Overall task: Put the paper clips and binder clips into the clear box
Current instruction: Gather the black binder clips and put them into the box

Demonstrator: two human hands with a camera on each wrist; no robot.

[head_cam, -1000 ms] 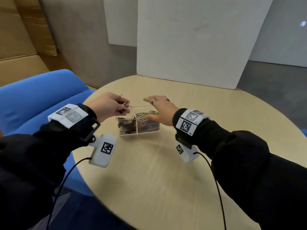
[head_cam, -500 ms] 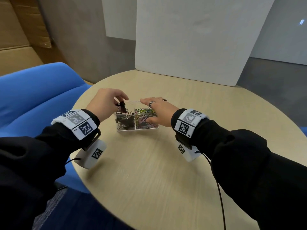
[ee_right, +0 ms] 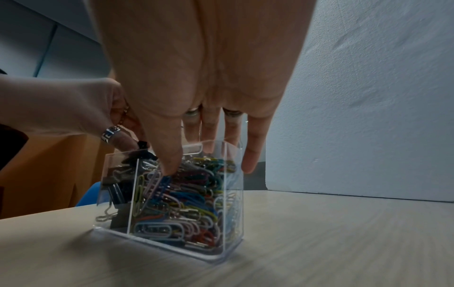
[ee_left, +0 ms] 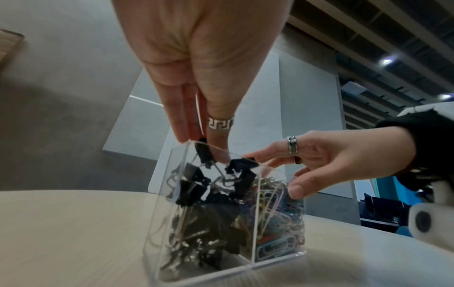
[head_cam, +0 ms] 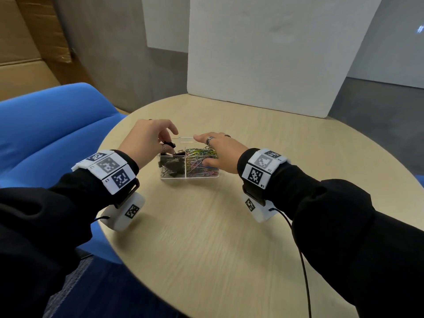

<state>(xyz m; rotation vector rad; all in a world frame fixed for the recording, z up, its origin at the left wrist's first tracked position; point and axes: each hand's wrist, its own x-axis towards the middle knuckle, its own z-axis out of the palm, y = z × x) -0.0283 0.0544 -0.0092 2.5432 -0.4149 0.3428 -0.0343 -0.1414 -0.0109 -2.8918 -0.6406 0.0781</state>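
Observation:
A clear box (head_cam: 190, 177) with two compartments stands on the round wooden table (head_cam: 229, 237). Its left half holds black binder clips (ee_left: 209, 213); its right half holds coloured paper clips (ee_right: 184, 203). My left hand (head_cam: 169, 143) pinches one black binder clip (ee_left: 203, 155) at the rim of the left compartment, above the heap. My right hand (head_cam: 206, 150) spans the right compartment and grips the box, thumb on the near wall and fingers at the far wall. In the right wrist view my right hand (ee_right: 209, 161) reaches down over the paper clips.
A white foam board (head_cam: 263, 65) stands upright at the table's far edge. A blue sofa (head_cam: 46, 125) adjoins the table on the left, with cardboard boxes (head_cam: 23, 53) behind it. Cables hang from both wrist cameras near the table's front.
My left hand has come down with the binder clip to the rim of the left compartment. The right hand has kept its hold on the box.

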